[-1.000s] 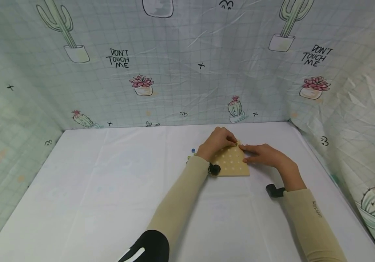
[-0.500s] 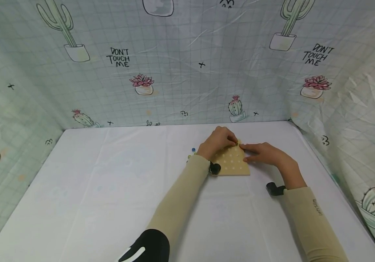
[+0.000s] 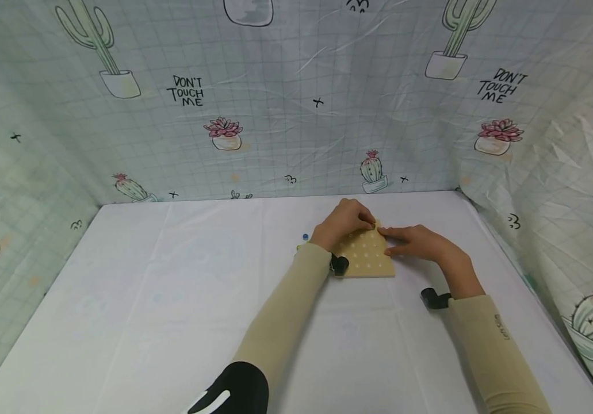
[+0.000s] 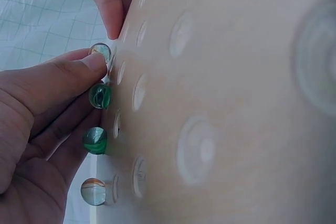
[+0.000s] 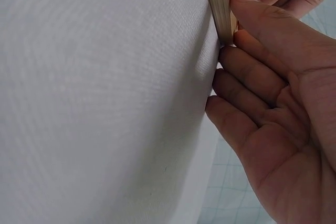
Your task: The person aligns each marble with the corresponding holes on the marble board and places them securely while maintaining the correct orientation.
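The wooden board [image 3: 366,261] with rows of round hollows lies on the table, right of centre. At its far edge my left hand [image 3: 345,222] pinches a clear marble [image 4: 100,52] between thumb and fingers, right at a hollow. Two green marbles [image 4: 95,140] and a clear one with an orange swirl [image 4: 93,191] sit along the same row in the left wrist view. My right hand [image 3: 415,244] rests at the board's right side, fingers extended, with the thumb touching its edge in the right wrist view. The left forearm and wrist camera hide the board's left part.
A blue marble [image 3: 305,237] and a yellow-green one [image 3: 299,247] show just left of my left wrist. The white-covered table [image 3: 172,287] spreads left and front. A cactus-print curtain [image 3: 275,115] stands behind and at both sides.
Both hands and the board hold nearly the same place; only the head view shifts very slightly.
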`<control>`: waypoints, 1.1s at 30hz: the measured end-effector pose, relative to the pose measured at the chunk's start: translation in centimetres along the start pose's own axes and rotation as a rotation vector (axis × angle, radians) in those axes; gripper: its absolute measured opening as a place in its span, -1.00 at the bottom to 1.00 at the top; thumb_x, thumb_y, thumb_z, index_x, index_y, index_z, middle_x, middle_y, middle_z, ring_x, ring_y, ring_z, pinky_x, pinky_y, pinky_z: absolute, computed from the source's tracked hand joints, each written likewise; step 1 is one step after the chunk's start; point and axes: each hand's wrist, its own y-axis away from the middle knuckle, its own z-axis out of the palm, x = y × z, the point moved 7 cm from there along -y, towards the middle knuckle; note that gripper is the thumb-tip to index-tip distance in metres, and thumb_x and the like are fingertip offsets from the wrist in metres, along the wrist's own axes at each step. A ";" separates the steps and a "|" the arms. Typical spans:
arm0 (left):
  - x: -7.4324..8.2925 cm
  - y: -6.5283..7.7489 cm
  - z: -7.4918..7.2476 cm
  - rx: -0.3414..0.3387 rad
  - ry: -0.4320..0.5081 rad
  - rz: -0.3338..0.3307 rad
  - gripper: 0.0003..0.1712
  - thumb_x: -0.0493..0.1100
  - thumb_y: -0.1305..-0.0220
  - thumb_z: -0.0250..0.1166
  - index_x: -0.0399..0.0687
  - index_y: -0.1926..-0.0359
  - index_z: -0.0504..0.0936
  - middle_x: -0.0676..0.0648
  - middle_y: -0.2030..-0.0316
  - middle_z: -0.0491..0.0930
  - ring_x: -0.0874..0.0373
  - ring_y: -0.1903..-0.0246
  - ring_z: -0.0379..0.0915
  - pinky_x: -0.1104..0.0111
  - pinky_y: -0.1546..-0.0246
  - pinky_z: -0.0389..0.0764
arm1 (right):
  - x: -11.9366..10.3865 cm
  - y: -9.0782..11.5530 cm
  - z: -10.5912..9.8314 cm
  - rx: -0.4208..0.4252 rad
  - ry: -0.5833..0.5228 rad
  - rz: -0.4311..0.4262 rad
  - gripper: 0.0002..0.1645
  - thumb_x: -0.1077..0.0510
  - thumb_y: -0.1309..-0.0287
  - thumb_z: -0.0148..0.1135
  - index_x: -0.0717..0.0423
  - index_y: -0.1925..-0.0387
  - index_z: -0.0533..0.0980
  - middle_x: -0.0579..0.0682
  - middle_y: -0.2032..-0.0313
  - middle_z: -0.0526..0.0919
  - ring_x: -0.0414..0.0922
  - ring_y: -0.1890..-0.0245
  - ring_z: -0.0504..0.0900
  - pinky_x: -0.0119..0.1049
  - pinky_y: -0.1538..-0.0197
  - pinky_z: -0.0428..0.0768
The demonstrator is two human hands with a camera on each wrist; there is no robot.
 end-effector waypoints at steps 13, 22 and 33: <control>-0.3 0.3 -0.1 -0.002 0.049 -0.018 -0.79 -0.16 -0.30 0.45 -0.01 0.06 0.83 0.08 0.14 0.78 0.26 0.01 0.57 0.61 0.06 0.52 | 0.1 0.1 0.0 0.007 0.001 0.000 -0.14 -0.22 -0.34 0.27 0.07 -0.51 0.28 0.25 -0.44 0.31 0.31 -0.42 0.29 0.31 -0.38 0.31; 0.5 1.0 0.0 -0.124 -0.043 -0.018 -0.66 -0.12 -0.34 0.42 0.00 -0.12 0.75 0.08 -0.07 0.71 0.18 -0.18 0.47 0.47 -0.20 0.47 | 0.0 0.0 -0.1 0.017 -0.022 -0.012 -0.17 -0.16 -0.35 0.29 0.05 -0.51 0.28 0.23 -0.45 0.30 0.30 -0.44 0.26 0.30 -0.40 0.28; -0.7 3.8 -2.9 -0.159 -0.128 -0.085 -0.55 -0.10 -0.41 0.35 -0.02 -0.28 0.63 -0.01 -0.28 0.54 0.05 -0.37 0.30 0.24 -0.37 0.39 | 0.3 -0.2 0.4 -0.008 -0.012 0.039 -0.12 -0.21 -0.34 0.28 0.03 -0.53 0.24 0.22 -0.48 0.26 0.32 -0.46 0.21 0.32 -0.41 0.24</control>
